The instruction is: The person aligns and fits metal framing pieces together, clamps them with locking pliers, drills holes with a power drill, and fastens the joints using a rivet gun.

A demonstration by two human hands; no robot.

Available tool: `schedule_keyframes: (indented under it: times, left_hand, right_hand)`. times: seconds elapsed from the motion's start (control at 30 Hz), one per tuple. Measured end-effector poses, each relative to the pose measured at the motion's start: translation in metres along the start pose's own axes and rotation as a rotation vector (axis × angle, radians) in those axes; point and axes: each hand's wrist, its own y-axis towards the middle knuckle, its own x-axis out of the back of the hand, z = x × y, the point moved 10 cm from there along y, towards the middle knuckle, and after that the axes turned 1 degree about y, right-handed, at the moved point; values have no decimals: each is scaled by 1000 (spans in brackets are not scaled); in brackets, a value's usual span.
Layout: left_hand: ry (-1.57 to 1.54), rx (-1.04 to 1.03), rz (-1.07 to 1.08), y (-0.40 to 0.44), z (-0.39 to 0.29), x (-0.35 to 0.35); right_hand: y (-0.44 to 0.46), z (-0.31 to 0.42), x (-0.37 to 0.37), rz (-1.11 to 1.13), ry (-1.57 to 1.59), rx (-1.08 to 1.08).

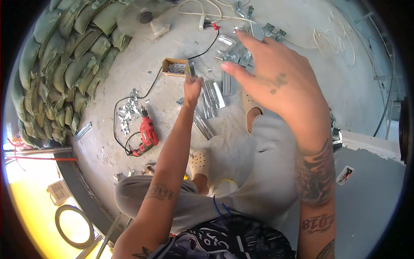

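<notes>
My left hand (192,89) is closed round a short shiny metal piece (191,69), held upright at the right end of a small cardboard box (173,74) of loose nails or screws. My right hand (280,80) is raised close to the camera with thumb and fingers spread, and nothing shows in it. Beyond its fingers lies a heap of bent metal channel pieces (235,54), partly hidden by the hand. Several longer metal channels (211,100) lie on the floor beside my left hand.
A red corded drill (148,131) lies at left beside a pile of small metal clips (129,111). Its black cable runs past the box to a power strip (202,22). Green sandbags (56,64) are stacked at left. White cable (336,43) lies coiled at upper right.
</notes>
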Motion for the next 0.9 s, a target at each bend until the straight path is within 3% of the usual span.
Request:
schedule_keyframes:
  times: [0.07, 0.17, 0.37, 0.43, 0.53, 0.57, 0.6, 0.67, 0.77, 0.9]
  left_hand:
    - [546, 32, -126, -8, 47, 10]
    - [588, 228, -106, -10, 135, 3]
    - [1157, 100, 90, -19, 99, -59]
    - [999, 314, -214, -25, 99, -44]
    - [937, 473, -165, -27, 118, -59]
    - [877, 451, -310, -28, 113, -59]
    - [877, 454, -304, -12, 122, -66]
    - [457, 109, -247, 31, 116, -94]
    - [284, 34, -384, 30, 66, -83]
    - [250, 181, -276, 20, 107, -63]
  right_hand:
    - [1, -2, 2, 16, 5, -19]
    - [-4, 5, 0, 64, 17, -18]
    - [-63, 104, -43, 248, -169, 273]
    - [-77, 117, -52, 320, -175, 323]
    - [-85, 121, -62, 423, -219, 350]
    - [-81, 119, -55, 333, -254, 314]
    - [-77, 116, -49, 292, -270, 294]
    - [-70, 110, -36, 260, -294, 297]
    - [-66, 106, -29, 300, -282, 298]
    - [-68, 105, -33, 286, -301, 299]
